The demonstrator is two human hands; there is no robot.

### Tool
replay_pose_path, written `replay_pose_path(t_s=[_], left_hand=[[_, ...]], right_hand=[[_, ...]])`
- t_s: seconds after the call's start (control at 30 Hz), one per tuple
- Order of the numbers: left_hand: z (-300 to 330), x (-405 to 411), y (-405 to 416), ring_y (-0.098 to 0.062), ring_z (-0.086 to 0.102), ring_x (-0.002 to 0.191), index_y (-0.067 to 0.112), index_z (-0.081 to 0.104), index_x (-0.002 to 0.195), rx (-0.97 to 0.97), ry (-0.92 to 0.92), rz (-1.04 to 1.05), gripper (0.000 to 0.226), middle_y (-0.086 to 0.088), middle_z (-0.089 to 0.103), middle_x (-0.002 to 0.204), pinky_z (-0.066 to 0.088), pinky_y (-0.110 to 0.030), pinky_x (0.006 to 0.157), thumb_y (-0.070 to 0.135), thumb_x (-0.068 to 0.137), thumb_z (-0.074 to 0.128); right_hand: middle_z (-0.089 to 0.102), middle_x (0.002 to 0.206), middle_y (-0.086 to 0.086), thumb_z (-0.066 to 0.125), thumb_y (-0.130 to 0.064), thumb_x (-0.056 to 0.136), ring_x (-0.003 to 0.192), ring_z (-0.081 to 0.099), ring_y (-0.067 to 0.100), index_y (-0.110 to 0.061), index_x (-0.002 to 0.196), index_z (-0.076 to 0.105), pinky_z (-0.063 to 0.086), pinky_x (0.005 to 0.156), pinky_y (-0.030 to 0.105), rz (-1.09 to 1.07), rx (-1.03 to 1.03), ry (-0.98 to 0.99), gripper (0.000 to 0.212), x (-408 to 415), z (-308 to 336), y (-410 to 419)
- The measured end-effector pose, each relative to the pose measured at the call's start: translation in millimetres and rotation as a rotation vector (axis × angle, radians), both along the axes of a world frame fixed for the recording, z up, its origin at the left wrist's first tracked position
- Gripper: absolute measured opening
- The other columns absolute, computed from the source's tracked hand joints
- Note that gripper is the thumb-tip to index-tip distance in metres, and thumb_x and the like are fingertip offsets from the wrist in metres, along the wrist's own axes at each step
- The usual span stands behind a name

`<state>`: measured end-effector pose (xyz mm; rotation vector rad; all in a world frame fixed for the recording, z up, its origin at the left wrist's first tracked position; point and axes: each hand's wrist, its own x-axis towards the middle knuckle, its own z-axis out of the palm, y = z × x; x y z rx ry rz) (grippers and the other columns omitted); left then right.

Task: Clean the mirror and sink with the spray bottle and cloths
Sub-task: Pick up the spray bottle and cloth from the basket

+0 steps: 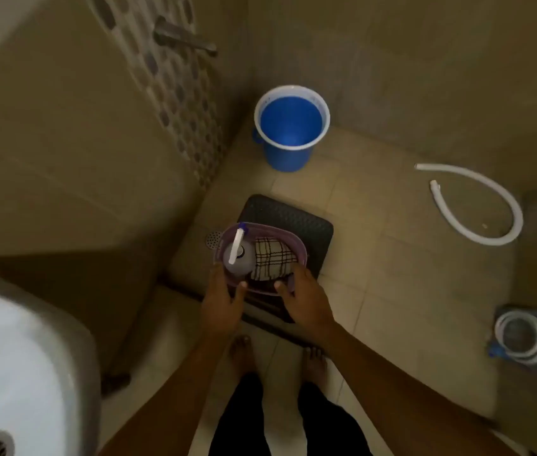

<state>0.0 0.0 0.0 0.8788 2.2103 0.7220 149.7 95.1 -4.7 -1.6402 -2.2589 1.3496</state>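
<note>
The sink (13, 357) fills the lower left corner, white, its drain at the very bottom. Above it a metal spout (184, 36) juts from the tiled wall. Over the floor (392, 274), near the middle, the person holds a purple tub (295, 240) between both hands. The left hand (222, 302) grips the tub's near left rim, thumb hooked over the edge; the right hand (303, 299) grips the near right rim the same way. Inside the tub, the spray bottle (237, 255) stands upright on the left side, and a checked cloth (270, 258) lies folded beside it on the right, the two touching. Under the tub sits a dark stool (306, 222); whether the tub rests on it I cannot tell. A blue bucket (291, 126) stands in the far corner of the floor. Further right a white hose (477, 205) curls on the tiles, and another coil (522, 337) lies by the right edge. Bare feet show below the hands.
</note>
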Motion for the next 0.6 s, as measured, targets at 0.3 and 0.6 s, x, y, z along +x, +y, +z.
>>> replay_pose_path(t_s=[0.3,0.6], left_hand=[[-49.1,-27.9,51.6,-0.027,0.056,0.120,0.007,0.051,0.135,0.053,-0.216,0.186,0.059,-0.013,0.061,0.129,0.048,-0.047,0.101,0.013,0.082,0.073],[-75.6,-50.6,68.3,-0.005,0.058,0.082,0.015,0.061,0.114,0.019,-0.315,0.117,0.037,0.010,0.062,0.090,0.050,-0.026,0.078,0.009,0.080,0.073]], right_hand=[[0.042,0.148,0.009,0.063,-0.038,0.090,0.135,0.043,0.028,-0.016,0.147,0.032,0.044,0.108,0.047,-0.241,-0.085,-0.115,0.068,-60.1,-67.3,26.1],[0.014,0.161,0.012,0.065,-0.060,0.080,0.147,0.016,0.035,-0.015,0.155,0.005,0.025,0.118,0.054,-0.282,-0.113,-0.243,0.106,-94.5,-114.5,37.1]])
